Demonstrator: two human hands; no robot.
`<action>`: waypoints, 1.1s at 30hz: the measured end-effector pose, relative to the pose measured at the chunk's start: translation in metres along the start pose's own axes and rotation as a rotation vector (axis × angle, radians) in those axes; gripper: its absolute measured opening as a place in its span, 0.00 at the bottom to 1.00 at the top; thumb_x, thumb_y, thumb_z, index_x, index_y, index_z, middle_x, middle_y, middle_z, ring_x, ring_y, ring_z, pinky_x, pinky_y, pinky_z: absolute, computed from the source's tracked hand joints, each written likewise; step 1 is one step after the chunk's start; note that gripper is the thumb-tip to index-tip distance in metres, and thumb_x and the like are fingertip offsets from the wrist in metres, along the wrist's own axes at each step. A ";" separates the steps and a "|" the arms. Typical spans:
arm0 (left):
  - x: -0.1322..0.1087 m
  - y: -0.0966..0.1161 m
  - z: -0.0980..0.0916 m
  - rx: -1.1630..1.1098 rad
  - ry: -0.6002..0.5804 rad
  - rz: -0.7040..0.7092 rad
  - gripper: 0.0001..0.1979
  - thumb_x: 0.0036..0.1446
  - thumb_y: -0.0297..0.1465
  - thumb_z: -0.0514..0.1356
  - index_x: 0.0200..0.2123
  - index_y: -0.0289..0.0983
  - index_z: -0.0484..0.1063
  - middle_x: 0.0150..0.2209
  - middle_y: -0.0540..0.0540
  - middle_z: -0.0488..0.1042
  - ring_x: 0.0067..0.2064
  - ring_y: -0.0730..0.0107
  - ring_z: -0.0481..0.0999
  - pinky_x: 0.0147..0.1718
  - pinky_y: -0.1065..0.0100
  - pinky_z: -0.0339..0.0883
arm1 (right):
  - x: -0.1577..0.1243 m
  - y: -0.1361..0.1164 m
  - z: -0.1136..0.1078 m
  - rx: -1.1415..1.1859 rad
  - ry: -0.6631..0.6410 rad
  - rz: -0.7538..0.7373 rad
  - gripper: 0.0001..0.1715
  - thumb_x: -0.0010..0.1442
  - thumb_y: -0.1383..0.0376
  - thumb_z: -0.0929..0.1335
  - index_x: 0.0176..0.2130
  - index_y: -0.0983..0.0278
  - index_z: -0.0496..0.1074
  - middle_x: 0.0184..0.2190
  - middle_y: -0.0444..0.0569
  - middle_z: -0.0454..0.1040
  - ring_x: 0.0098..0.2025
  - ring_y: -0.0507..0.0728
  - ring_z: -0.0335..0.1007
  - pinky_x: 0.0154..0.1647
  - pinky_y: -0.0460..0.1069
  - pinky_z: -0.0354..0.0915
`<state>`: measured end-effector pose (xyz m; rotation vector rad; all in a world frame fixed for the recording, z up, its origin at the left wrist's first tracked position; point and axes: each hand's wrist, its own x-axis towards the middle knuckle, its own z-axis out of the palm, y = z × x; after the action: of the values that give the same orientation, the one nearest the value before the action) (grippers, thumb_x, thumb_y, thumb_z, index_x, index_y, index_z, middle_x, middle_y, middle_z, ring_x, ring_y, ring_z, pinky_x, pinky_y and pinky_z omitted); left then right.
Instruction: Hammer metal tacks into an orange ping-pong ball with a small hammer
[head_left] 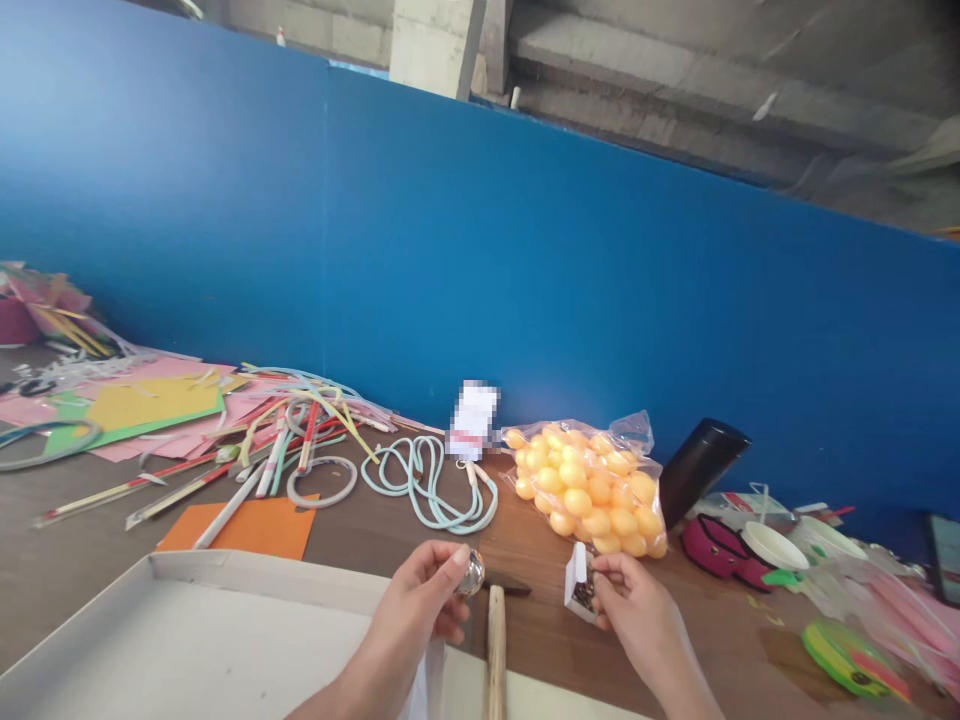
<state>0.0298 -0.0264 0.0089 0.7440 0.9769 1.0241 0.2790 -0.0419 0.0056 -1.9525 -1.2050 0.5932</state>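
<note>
My left hand (424, 600) pinches a small shiny, clear round object (472, 573) between thumb and fingers, above the right edge of a white tray. To the right, my right hand (626, 600) has its fingers at the open end of a small white box (576, 580) with small dark pieces inside; the fingertips are partly hidden there, so what they grip cannot be made out. Between the hands lies a hammer with a wooden handle (496, 650) and a dark head (510, 585).
The white tray (247, 565) fills the lower left. Behind are a bag of orange balls (585, 485), a blue cord (427, 490) with a badge (472, 420), and a black cylinder (701, 465). Strips and coloured paper (150, 400) lie left; a green-yellow tape (847, 655) lies right.
</note>
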 end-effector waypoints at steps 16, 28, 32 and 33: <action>-0.001 0.000 -0.003 -0.150 -0.099 0.012 0.16 0.47 0.42 0.63 0.30 0.35 0.69 0.27 0.51 0.67 0.23 0.80 0.66 0.19 0.77 0.62 | -0.015 -0.015 -0.009 0.228 0.310 -0.180 0.13 0.56 0.55 0.65 0.37 0.61 0.65 0.20 0.39 0.67 0.21 0.51 0.64 0.24 0.44 0.64; 0.002 -0.004 -0.010 -0.357 -0.239 -0.070 0.20 0.56 0.34 0.58 0.52 0.38 0.64 0.39 0.43 0.72 0.29 0.77 0.72 0.25 0.75 0.67 | -0.096 -0.070 0.056 0.563 -0.134 -0.171 0.15 0.52 0.54 0.69 0.30 0.64 0.69 0.14 0.39 0.64 0.17 0.49 0.58 0.17 0.42 0.58; 0.001 -0.005 -0.011 -0.390 -0.305 -0.087 0.20 0.57 0.33 0.57 0.52 0.36 0.64 0.40 0.41 0.72 0.31 0.77 0.72 0.30 0.75 0.68 | -0.092 -0.064 0.061 0.613 -0.185 -0.131 0.15 0.52 0.55 0.70 0.30 0.65 0.69 0.14 0.39 0.64 0.16 0.47 0.57 0.16 0.41 0.57; 0.001 -0.004 -0.011 -0.392 -0.318 -0.092 0.19 0.57 0.33 0.56 0.52 0.36 0.64 0.40 0.41 0.72 0.31 0.77 0.72 0.30 0.75 0.68 | -0.091 -0.063 0.062 0.625 -0.196 -0.123 0.15 0.52 0.55 0.70 0.30 0.65 0.69 0.14 0.39 0.64 0.16 0.47 0.56 0.16 0.40 0.56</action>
<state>0.0217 -0.0265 0.0006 0.5089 0.5099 0.9444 0.1597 -0.0839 0.0174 -1.3091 -1.0756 0.9773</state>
